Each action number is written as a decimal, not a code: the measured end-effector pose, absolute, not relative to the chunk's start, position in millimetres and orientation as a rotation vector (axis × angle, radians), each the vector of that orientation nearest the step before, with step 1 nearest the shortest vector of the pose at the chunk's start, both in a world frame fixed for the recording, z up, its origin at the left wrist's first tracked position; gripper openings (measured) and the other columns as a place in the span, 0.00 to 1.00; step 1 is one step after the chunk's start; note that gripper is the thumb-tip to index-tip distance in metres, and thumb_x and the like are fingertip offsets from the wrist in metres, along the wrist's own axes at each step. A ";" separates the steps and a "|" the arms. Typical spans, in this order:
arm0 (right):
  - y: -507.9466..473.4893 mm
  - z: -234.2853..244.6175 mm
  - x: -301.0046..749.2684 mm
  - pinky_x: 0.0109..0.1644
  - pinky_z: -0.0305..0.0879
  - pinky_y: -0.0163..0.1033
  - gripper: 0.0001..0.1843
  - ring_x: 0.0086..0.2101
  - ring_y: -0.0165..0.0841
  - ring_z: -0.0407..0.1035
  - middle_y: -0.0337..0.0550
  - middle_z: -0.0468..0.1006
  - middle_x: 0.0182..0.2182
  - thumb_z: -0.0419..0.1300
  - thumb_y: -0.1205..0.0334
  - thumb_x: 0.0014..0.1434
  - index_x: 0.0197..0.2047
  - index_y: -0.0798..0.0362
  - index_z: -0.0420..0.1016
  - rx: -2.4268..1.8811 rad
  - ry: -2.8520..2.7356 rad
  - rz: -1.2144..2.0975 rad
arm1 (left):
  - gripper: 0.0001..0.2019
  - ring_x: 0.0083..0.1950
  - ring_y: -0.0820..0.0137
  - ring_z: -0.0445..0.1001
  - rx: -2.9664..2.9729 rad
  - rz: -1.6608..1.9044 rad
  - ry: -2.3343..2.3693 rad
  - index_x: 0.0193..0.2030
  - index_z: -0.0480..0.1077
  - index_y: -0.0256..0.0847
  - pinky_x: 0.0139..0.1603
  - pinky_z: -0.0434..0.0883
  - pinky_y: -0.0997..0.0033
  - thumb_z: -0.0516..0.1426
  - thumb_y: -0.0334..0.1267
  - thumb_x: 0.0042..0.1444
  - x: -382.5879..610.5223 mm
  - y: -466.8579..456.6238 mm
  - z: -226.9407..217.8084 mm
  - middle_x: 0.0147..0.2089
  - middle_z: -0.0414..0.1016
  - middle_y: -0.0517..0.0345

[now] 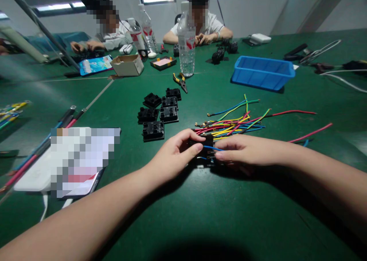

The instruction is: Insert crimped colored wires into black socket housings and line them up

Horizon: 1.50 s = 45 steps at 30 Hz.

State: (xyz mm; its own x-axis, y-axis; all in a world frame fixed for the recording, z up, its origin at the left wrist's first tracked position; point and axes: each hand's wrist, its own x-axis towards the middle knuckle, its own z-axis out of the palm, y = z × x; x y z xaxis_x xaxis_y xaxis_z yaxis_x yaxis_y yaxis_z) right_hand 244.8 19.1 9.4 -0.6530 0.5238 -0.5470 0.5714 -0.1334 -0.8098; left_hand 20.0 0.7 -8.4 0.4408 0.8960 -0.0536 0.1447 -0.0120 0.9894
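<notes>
I'd brace the black housing (208, 140), pinched mid-frame in my left hand (173, 152), and gently guide the blue wire (211, 147) my right hand (241, 150) seemingly pinches.

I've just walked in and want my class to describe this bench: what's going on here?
A person has a black part in their hands above the green table. The left hand grips it, and the right hand seems to pinch a blue wire running across it. Just beyond lies a pile of coloured wires, with six similar black housings to its left and pliers farther back. Two co-workers are across the table.
</notes>
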 end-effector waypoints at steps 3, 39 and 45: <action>16.1 14.7 244.2 0.20 0.58 0.30 0.20 0.19 0.24 0.62 0.34 0.68 0.25 0.53 0.42 0.62 0.42 0.51 0.64 1.425 2.012 -1.972 | 0.06 0.43 0.71 0.71 1.360 0.791 0.919 0.40 0.69 0.39 0.47 0.68 0.69 0.57 0.38 0.60 21.4 -0.2 -7.6 0.41 0.73 0.58; 8.2 9.0 237.9 0.25 0.61 0.30 0.20 0.27 0.27 0.63 0.39 0.69 0.34 0.54 0.57 0.62 0.56 0.53 0.61 1.393 2.177 -1.976 | 0.14 0.35 0.72 0.72 1.179 0.698 0.892 0.45 0.65 0.39 0.39 0.72 0.68 0.57 0.29 0.51 38.7 -13.2 -3.3 0.39 0.71 0.59; 11.4 6.8 235.8 0.33 0.66 0.33 0.22 0.34 0.32 0.68 0.42 0.71 0.38 0.59 0.58 0.57 0.55 0.53 0.64 1.379 2.350 -1.801 | 0.13 0.38 0.70 0.73 1.226 0.720 0.899 0.44 0.67 0.40 0.40 0.72 0.67 0.57 0.29 0.51 38.1 -13.6 -4.2 0.39 0.72 0.59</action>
